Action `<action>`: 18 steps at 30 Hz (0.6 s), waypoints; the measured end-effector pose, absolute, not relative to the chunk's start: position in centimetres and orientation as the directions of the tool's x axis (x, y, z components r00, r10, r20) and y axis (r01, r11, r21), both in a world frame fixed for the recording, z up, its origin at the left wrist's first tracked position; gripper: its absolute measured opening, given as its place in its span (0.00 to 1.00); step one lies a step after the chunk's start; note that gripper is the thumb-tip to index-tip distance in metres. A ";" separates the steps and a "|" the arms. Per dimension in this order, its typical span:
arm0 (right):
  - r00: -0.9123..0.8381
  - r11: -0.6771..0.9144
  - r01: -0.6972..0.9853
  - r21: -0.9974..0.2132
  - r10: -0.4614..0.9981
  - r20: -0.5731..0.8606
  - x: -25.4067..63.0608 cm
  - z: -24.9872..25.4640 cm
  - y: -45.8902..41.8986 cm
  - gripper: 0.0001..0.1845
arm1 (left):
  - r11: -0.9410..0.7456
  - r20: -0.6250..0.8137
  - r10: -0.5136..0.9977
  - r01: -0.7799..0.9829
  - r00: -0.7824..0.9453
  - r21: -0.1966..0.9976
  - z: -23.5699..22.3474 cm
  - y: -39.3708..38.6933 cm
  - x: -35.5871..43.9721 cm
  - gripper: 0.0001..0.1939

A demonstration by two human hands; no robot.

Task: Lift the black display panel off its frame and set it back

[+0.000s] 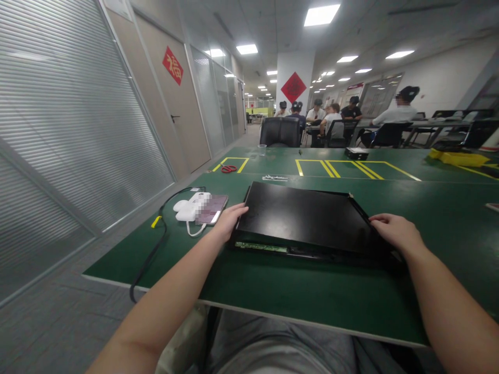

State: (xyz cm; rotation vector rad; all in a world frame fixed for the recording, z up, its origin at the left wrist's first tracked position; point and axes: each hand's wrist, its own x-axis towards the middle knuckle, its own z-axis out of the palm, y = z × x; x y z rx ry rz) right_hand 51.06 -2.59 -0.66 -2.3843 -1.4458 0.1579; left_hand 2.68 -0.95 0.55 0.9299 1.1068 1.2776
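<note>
A flat black display panel lies on the green table in front of me, its near edge raised over a strip of green circuit board. My left hand grips the panel's left edge, fingers curled over it. My right hand holds the right edge, fingers bent over the rim.
Left of the panel lie a phone, a white charger and a black cable running off the table edge. Further back are red scissors, a clear cup, a small black box and yellow items. Several people sit at far tables.
</note>
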 end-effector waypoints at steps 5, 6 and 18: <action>0.470 -0.406 0.836 -0.369 0.877 0.102 51.4 -1.3 -2.2 0.19 | 0.105 -0.093 0.994 -0.243 0.059 0.964 1.0 -1.4 2.6 0.24; 0.472 -0.405 0.833 -0.376 0.875 0.103 51.5 -1.4 -2.2 0.19 | 0.102 -0.088 0.994 -0.242 0.066 0.965 1.0 -1.4 2.5 0.24; 0.517 -0.411 0.749 -0.520 0.853 0.071 52.1 -2.0 -1.5 0.14 | 0.010 0.008 0.998 -0.263 0.067 0.965 0.9 -1.2 2.2 0.28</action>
